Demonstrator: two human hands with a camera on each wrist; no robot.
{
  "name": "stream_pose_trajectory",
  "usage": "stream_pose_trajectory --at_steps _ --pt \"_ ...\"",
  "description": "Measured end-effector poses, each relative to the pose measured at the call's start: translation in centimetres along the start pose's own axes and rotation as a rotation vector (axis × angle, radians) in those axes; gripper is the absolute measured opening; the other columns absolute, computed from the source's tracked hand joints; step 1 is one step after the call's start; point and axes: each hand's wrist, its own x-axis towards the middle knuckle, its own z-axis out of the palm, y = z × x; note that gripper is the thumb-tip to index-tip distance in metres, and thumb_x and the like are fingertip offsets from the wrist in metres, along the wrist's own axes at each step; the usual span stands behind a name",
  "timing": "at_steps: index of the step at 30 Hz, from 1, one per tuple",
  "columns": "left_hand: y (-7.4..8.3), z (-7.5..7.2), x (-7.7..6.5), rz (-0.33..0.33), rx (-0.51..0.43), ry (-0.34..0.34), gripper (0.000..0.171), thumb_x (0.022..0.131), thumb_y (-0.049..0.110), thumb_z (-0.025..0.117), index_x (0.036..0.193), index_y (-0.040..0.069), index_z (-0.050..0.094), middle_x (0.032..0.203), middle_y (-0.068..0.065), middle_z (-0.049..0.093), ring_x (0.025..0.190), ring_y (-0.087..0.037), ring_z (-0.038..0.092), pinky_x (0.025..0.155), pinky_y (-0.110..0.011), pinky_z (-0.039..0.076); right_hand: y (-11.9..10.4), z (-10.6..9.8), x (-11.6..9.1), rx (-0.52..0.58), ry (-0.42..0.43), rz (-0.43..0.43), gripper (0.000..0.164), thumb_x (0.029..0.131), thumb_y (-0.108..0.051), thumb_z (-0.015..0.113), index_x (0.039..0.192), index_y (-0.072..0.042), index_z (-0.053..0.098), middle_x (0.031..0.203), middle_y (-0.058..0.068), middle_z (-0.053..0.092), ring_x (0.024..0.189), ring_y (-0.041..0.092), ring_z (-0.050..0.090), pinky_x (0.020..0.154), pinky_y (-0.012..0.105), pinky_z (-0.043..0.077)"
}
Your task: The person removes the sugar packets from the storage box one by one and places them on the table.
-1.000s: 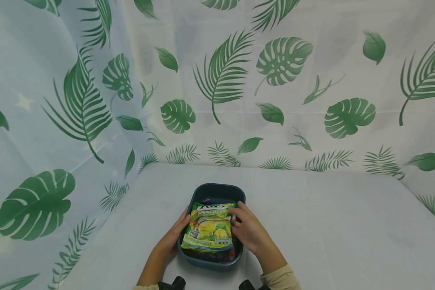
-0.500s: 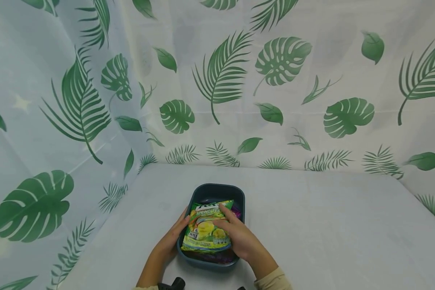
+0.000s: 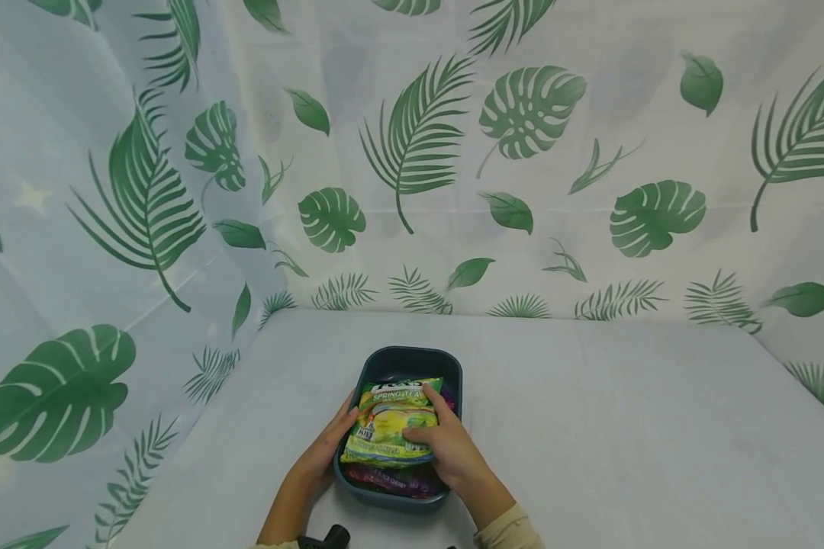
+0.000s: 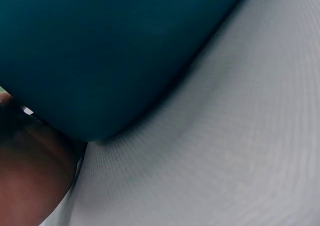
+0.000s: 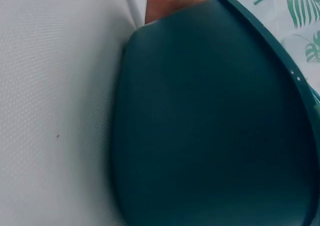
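Note:
A dark teal plastic bin (image 3: pixel 393 501) sits on the white table in the head view. Inside it lies a yellow-and-green packet (image 3: pixel 384 427) printed "SPRING TEA", over a purple-red packet (image 3: pixel 384 479). My left hand (image 3: pixel 319 450) grips the bin's left side, with a digit over the rim beside the packet. My right hand (image 3: pixel 453 451) reaches in over the right rim and grips the yellow-and-green packet by its right side, thumb and a finger on its face; its other fingers are hidden. Both wrist views mostly show the bin's outer wall (image 4: pixel 100 61).
White cloth (image 3: pixel 590 427) covers the table around the bin. Behind and to the left hang white curtains (image 3: pixel 446 152) printed with green leaves. A black wrist strap part (image 3: pixel 333 536) shows near the left sleeve.
My right hand has moved left from the packet's right edge onto its face. The packet has shifted slightly up, showing more of the purple-red one below. My left hand stays at the bin.

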Motion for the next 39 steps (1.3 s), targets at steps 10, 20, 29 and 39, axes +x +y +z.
stream_pose_trajectory --at_steps 10,20,29,39 --pt "-0.1 -0.1 -0.4 -0.044 -0.007 0.012 0.075 0.091 0.056 0.036 0.148 0.022 0.002 0.154 -0.011 -0.007 0.139 -0.038 -0.009 0.106 -0.062 -0.003 -1.9 -0.8 -0.6 0.011 0.029 -0.022 0.081 0.084 0.004 0.056 0.148 -0.018 0.010 0.144 0.026 0.024 0.109 0.026 0.052 0.086 0.032 0.050" --pt "0.0 -0.1 -0.3 -0.016 0.023 0.014 0.068 0.093 0.053 0.033 0.148 0.025 0.004 0.155 -0.008 -0.005 0.140 -0.037 -0.010 0.105 -0.064 -0.004 -4.8 -4.1 -1.3 0.078 0.097 -0.105 0.081 0.083 0.006 0.054 0.148 -0.019 0.011 0.148 0.019 0.018 0.115 0.026 0.046 0.081 0.022 0.049" --pt "-0.1 -0.2 0.1 -0.010 0.030 0.035 0.065 0.094 0.050 0.034 0.148 0.027 0.006 0.155 -0.006 -0.003 0.140 -0.036 -0.009 0.104 -0.064 -0.003 -6.7 -8.1 -2.3 0.130 0.138 -0.193 0.086 0.085 0.011 0.049 0.148 -0.022 0.001 0.149 0.011 0.008 0.109 0.011 0.046 0.082 0.017 0.048" --pt "-0.2 -0.2 0.3 -0.013 0.015 0.025 0.066 0.093 0.051 0.035 0.148 0.027 0.007 0.155 -0.005 -0.002 0.140 -0.034 -0.008 0.105 -0.063 -0.003 -7.0 -12.6 -3.2 0.159 0.286 -0.157 0.088 0.086 0.004 0.055 0.147 -0.032 0.002 0.150 0.008 0.007 0.095 -0.001 0.053 0.079 0.015 0.049"
